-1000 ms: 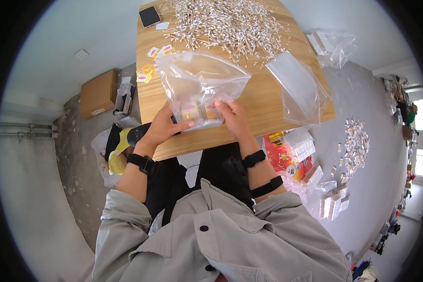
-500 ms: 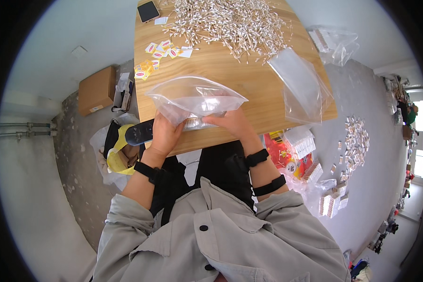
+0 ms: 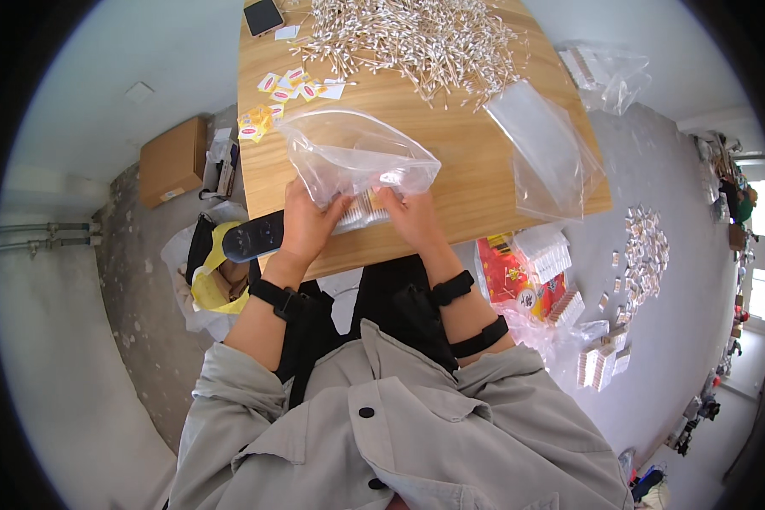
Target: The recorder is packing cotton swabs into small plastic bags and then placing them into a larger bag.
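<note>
A clear plastic bag (image 3: 357, 140) lies at the near side of the wooden table, its wide mouth gaping away from me. My left hand (image 3: 313, 219) grips its left side, thumb on top of the film. On the other side my right hand (image 3: 412, 219) holds it the same way. Between the two thumbs, a row of cotton swabs (image 3: 362, 211) shows through the plastic at the bag's bottom. The fingers under the bag are hidden.
A large heap of loose cotton swabs (image 3: 416, 42) covers the table's far part. Yellow-and-white cards (image 3: 291, 85) lie at left, flat clear bags (image 3: 540, 144) at right. A dark oblong object (image 3: 253, 236) juts past the left edge. Swab bundles (image 3: 599, 361) stand on the floor.
Both hands have shifted a little away from me, with the right drawn toward the left. The bag's mouth has tilted, and more of the swabs shows between the thumbs.
</note>
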{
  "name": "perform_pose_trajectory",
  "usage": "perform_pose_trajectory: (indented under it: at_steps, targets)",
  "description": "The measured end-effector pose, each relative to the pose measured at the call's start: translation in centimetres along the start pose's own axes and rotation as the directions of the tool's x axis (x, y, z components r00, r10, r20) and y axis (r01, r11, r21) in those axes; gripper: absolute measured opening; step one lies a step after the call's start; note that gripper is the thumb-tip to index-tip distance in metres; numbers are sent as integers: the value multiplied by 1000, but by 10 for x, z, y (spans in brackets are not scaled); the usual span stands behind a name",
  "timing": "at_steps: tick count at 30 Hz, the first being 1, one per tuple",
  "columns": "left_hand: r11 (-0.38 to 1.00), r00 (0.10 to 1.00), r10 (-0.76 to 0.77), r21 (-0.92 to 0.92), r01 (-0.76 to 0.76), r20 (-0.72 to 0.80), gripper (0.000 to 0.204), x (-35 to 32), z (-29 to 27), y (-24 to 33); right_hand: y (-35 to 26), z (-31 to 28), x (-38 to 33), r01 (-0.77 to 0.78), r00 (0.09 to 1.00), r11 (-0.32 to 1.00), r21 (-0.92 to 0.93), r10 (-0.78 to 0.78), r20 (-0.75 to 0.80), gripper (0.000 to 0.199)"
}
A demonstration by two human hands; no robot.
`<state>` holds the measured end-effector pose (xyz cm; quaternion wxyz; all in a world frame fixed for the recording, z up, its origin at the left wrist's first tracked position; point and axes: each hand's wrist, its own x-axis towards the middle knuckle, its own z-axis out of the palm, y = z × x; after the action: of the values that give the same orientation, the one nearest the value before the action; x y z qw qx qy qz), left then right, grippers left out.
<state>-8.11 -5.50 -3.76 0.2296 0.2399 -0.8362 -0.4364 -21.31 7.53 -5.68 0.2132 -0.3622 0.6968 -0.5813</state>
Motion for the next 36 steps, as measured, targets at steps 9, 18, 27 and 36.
perform_pose_trajectory:
  at_steps: [9, 18, 27, 36]
  targets:
    - [870, 932, 357, 386, -306, -66, 21, 5, 1, -2, -10, 11, 13, 168, 984, 973, 158, -176, 37, 36]
    - [954, 982, -155, 272, 122, 105, 32, 26, -10, 9, -20, 4, 34, -62, 985, 879, -473, 131, 115, 39]
    - [940, 912, -273, 285, 186, 306, 49, 51, 0, -32, 6, 11, 70, 29, 887, 706, -708, 308, 343, 34]
    - [880, 899, -432, 183, 439, -76, 40, 28, -14, 0, -14, 10, 64, -42, 895, 704, -708, 341, 286, 38]
